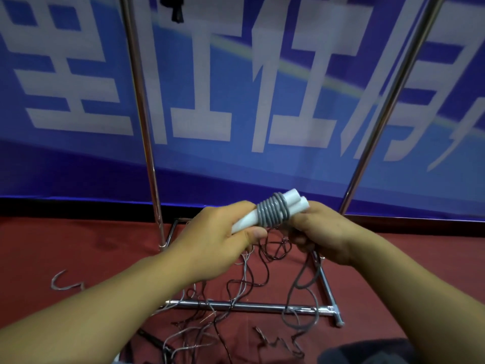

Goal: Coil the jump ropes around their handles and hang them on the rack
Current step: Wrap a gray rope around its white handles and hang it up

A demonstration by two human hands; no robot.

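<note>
Seen from above, two bare forearms reach forward over a red carpeted floor point(78, 248). The left hand point(210, 240) wraps its fingers and thumb around two white handles point(296, 199) held side by side as a pair, gripping them at their near, lower end so the far ends stay free. That grip seems meant to keep the pair from splaying while cord goes on. Just beyond this hand, a band of grey rope coils point(271, 212) circles both handles in close, even turns.

The right hand point(322, 232) sits beside the coils, on their right, its fingers curled around the loose grey rope point(301, 282) that trails down below it. It appears to hold the cord taut so each new turn lies tight against the last. A good length of rope hangs slack under this hand, so the winding looks partly done.

Below both hands, thinner dark and pale ropes point(236, 285) lie tangled on the floor across the chrome base bars of the rack point(236, 307). Its two upright poles rise beyond the hands, one to the left and one to the right, in front of a blue banner point(183, 166) with large white characters. Something dark hangs high above the left hand, too cropped to identify.
</note>
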